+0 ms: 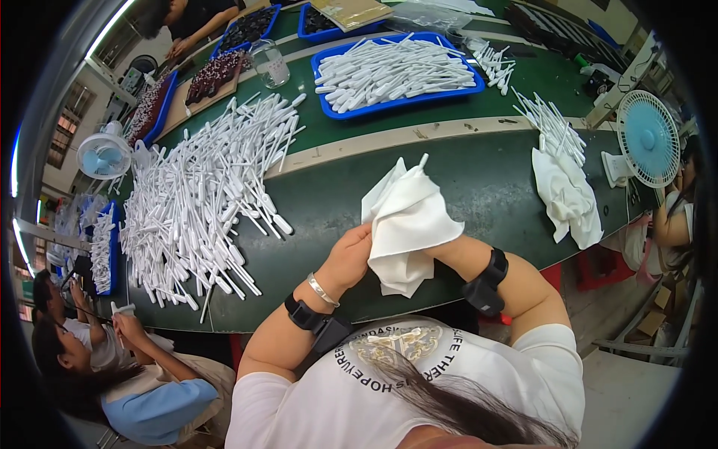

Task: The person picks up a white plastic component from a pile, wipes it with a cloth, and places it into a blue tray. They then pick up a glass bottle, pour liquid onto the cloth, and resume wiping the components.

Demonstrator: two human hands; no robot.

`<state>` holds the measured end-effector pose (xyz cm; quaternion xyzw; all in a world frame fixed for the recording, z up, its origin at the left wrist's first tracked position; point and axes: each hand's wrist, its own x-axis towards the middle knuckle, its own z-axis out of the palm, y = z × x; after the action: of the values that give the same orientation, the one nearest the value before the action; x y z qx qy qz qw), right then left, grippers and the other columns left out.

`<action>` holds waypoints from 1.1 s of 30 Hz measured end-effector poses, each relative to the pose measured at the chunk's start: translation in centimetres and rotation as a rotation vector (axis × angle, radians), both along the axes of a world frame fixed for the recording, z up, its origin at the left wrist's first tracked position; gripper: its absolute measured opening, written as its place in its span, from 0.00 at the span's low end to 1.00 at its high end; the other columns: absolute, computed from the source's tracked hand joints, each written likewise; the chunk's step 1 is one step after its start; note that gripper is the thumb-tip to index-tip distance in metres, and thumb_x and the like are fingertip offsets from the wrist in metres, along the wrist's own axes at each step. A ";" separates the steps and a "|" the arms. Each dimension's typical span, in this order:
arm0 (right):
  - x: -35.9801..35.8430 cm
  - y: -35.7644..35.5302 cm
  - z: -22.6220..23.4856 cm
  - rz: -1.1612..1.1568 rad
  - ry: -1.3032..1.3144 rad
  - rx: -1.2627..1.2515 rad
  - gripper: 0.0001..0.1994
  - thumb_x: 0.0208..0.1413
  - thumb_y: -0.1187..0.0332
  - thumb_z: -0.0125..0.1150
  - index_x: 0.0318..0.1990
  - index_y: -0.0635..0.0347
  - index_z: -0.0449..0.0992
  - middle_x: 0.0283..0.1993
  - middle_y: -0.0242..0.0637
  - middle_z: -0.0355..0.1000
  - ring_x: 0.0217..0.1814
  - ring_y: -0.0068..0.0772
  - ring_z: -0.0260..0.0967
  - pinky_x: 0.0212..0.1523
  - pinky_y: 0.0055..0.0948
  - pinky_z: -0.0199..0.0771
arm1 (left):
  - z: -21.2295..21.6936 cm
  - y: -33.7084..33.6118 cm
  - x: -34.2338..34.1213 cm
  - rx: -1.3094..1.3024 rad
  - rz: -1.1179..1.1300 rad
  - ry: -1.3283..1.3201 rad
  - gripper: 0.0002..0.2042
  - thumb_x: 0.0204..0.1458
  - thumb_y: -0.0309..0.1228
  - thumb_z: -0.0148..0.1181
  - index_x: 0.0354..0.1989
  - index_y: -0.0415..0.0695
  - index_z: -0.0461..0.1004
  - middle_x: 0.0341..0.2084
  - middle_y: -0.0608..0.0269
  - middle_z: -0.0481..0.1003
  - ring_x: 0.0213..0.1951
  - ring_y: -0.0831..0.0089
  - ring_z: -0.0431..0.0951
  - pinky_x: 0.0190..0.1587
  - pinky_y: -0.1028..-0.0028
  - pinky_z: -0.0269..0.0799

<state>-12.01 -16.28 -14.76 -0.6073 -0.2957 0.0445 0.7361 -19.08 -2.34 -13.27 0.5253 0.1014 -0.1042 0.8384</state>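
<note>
A white cloth is bunched up in front of my chest, above the near part of the green table. My left hand is closed on the cloth's left side, its fingertips partly behind the folds. My right hand reaches in under the cloth from the right, so its fingers are hidden. A thin white tip pokes out at the cloth's top; the rest of that piece is covered. Left of my hands spreads a large heap of white plastic pieces with bulb ends and thin stems.
A blue tray of similar white pieces stands beyond the pale strip. At right, another white cloth lies by a small pile, near a fan. A clear jar stands far left. Co-workers sit at the left and right.
</note>
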 end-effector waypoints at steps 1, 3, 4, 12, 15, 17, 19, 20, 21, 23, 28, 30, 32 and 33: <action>0.2 -0.3 -0.1 0.044 0.174 0.082 0.18 0.49 0.65 0.56 0.47 0.58 0.63 0.42 0.34 0.66 0.44 0.31 0.66 0.45 0.29 0.69 | 0.0 0.8 0.1 -0.059 -0.112 0.005 0.12 0.56 0.35 0.42 0.32 0.39 0.68 0.18 0.69 0.65 0.20 0.83 0.61 0.23 0.83 0.57; 2.0 -1.6 1.2 0.068 0.275 0.245 0.16 0.49 0.65 0.55 0.46 0.58 0.64 0.41 0.34 0.67 0.43 0.31 0.67 0.44 0.30 0.69 | 0.1 2.1 0.1 -0.178 -0.336 0.019 0.13 0.56 0.36 0.42 0.32 0.40 0.68 0.16 0.69 0.63 0.18 0.83 0.58 0.21 0.85 0.54; 2.6 -2.0 1.7 0.091 0.374 0.410 0.15 0.49 0.65 0.55 0.44 0.58 0.65 0.40 0.34 0.67 0.43 0.31 0.67 0.44 0.32 0.69 | 0.1 2.2 0.2 -0.180 -0.336 0.020 0.13 0.56 0.36 0.42 0.32 0.40 0.68 0.16 0.69 0.63 0.18 0.83 0.58 0.21 0.85 0.54; 4.1 -3.4 1.9 0.124 0.413 0.415 0.15 0.50 0.68 0.54 0.46 0.58 0.65 0.41 0.35 0.67 0.44 0.31 0.66 0.45 0.33 0.68 | 1.0 3.2 0.6 -0.171 -0.362 -0.088 0.14 0.55 0.39 0.42 0.31 0.40 0.68 0.15 0.68 0.63 0.17 0.82 0.57 0.19 0.83 0.53; 1.3 -1.2 0.0 0.325 0.518 0.165 0.19 0.49 0.70 0.54 0.50 0.58 0.61 0.44 0.36 0.65 0.45 0.30 0.65 0.46 0.31 0.68 | 0.0 2.0 0.8 -0.327 -0.260 -0.034 0.13 0.55 0.38 0.43 0.31 0.40 0.68 0.15 0.69 0.63 0.16 0.83 0.57 0.18 0.83 0.53; -0.6 0.1 -0.6 0.249 0.378 0.142 0.21 0.49 0.69 0.55 0.51 0.59 0.59 0.44 0.37 0.64 0.46 0.31 0.64 0.47 0.31 0.66 | 0.4 0.9 0.4 -0.167 -0.218 0.044 0.12 0.55 0.36 0.43 0.31 0.40 0.68 0.15 0.69 0.63 0.16 0.83 0.57 0.18 0.83 0.52; -1.6 0.9 -0.9 0.090 0.092 0.086 0.24 0.48 0.67 0.56 0.53 0.60 0.56 0.45 0.39 0.63 0.48 0.32 0.61 0.49 0.31 0.63 | 1.0 0.1 0.3 0.144 -0.136 0.190 0.10 0.54 0.33 0.45 0.32 0.39 0.68 0.14 0.69 0.64 0.15 0.83 0.57 0.18 0.84 0.52; -1.5 0.7 -0.8 0.091 0.092 0.088 0.24 0.48 0.67 0.56 0.53 0.60 0.56 0.45 0.39 0.63 0.48 0.32 0.61 0.49 0.31 0.63 | 1.1 0.5 0.2 0.146 -0.135 0.190 0.10 0.54 0.33 0.45 0.32 0.39 0.68 0.14 0.69 0.64 0.15 0.83 0.57 0.18 0.84 0.52; -1.3 0.3 -0.6 0.096 0.056 0.065 0.24 0.47 0.66 0.56 0.52 0.60 0.57 0.45 0.39 0.63 0.49 0.33 0.61 0.50 0.30 0.62 | 1.2 1.3 0.1 0.416 -0.109 0.047 0.09 0.53 0.32 0.45 0.32 0.39 0.69 0.14 0.69 0.64 0.15 0.84 0.58 0.18 0.85 0.52; -0.8 -0.6 0.4 0.099 -0.015 0.011 0.23 0.46 0.66 0.56 0.51 0.59 0.59 0.44 0.40 0.63 0.50 0.34 0.60 0.52 0.30 0.59 | 1.6 2.5 0.1 0.944 -0.059 -0.249 0.08 0.53 0.30 0.46 0.32 0.39 0.69 0.14 0.69 0.64 0.15 0.85 0.59 0.17 0.86 0.52; -1.1 0.8 2.7 0.034 -0.554 -0.697 0.21 0.48 0.71 0.54 0.52 0.57 0.60 0.49 0.38 0.60 0.51 0.33 0.59 0.51 0.30 0.60 | 3.3 4.1 0.5 0.392 0.227 -0.396 0.08 0.53 0.31 0.47 0.31 0.38 0.68 0.14 0.70 0.65 0.15 0.86 0.60 0.17 0.87 0.53; -0.6 1.0 2.0 0.142 -0.615 -0.736 0.20 0.46 0.71 0.54 0.50 0.57 0.62 0.48 0.39 0.61 0.50 0.35 0.60 0.52 0.30 0.59 | 3.3 4.8 0.3 0.460 0.195 -0.458 0.08 0.53 0.31 0.48 0.31 0.38 0.69 0.15 0.70 0.66 0.17 0.87 0.62 0.18 0.86 0.55; -0.1 0.7 1.9 0.200 -0.653 -0.752 0.20 0.46 0.71 0.54 0.49 0.57 0.62 0.47 0.39 0.62 0.49 0.36 0.60 0.52 0.29 0.58 | 3.6 6.2 0.3 0.364 0.292 -0.456 0.08 0.54 0.30 0.48 0.31 0.39 0.69 0.15 0.70 0.66 0.17 0.86 0.62 0.18 0.86 0.56; 0.3 0.1 2.0 0.153 -0.551 -0.651 0.20 0.46 0.71 0.54 0.49 0.57 0.63 0.47 0.40 0.62 0.49 0.37 0.60 0.53 0.30 0.57 | 3.8 7.0 0.4 0.268 0.382 -0.460 0.07 0.54 0.30 0.48 0.31 0.39 0.69 0.15 0.69 0.66 0.17 0.86 0.63 0.17 0.86 0.57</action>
<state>-11.74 -16.17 -12.77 -0.7733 -0.4960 0.0262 0.3940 -18.73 4.65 -9.48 0.6121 0.0188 0.1904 0.7673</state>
